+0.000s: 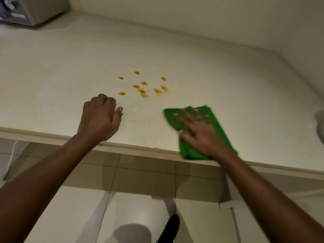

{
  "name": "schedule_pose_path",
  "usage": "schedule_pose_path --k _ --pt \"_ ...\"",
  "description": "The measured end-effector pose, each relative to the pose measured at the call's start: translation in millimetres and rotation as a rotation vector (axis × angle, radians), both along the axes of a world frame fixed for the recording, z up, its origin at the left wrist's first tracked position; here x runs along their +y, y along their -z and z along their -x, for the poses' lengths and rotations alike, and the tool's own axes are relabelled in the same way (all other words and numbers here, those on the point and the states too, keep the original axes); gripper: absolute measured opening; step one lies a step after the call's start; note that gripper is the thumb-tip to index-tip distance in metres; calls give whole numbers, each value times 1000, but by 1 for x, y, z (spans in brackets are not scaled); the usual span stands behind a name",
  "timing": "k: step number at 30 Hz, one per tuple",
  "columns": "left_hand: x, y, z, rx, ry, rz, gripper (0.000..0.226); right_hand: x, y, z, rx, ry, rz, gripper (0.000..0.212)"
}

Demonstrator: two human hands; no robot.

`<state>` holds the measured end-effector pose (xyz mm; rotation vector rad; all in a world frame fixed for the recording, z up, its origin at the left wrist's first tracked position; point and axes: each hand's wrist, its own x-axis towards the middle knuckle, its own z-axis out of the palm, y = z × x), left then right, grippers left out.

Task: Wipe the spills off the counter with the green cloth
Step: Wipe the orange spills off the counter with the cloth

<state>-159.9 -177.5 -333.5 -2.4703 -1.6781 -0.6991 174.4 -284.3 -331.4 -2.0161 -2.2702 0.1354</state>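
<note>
Head view showed, at the far left corner, a grey appliance (26, 9) with a dial, cut off by the frame so that I could not say what it was. Moving right along the pale tabletop (61, 71), the left hand (100, 118) rested near the front edge, curled into a loose fist and holding nothing, thumb pointing toward the stains. Just beyond it and to its right lay the spills (142, 85), a scatter of small orange-brown drops, all of them untouched by the look of it. Further right, near the front edge, sat the green cloth (215, 123), folded and partly overhanging the lip, with the right hand (198, 130) pressed flat on top of it, fingers spread, pinning rather than gripping it. To my eye the wiping itself had not begun; the cloth was merely readied. The next move would call for sliding it forward and to the left over the drops under steady pressure. The right hand and cloth were blurred, and a pale rounded object (320, 123) at the right margin was too clipped to identify.
</note>
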Motion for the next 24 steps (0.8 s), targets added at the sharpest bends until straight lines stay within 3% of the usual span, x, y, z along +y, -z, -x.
schedule_pose_path --k 3,6,8,12,16,18,24 --pt "0 -1 0 5 2 9 46 25 -8 -65 -12 315 54 66" --pt "-2 -2 -1 19 -4 29 44 67 -11 -52 6 544 100 72" --pt "-3 -4 -2 28 -11 43 43 89 -11 -10 -14 505 117 76" --pt "-6 -8 -2 21 -40 76 45 75 0 84 -9 108 79 75" --pt "-7 -7 -2 15 -60 73 42 36 5 66 21 -153 22 68" --pt "-6 -5 -3 10 -69 59 40 38 3 12 1 -119 6 65" --pt "-2 -3 -1 -11 -88 62 37 128 -4 -141 13 339 49 64"
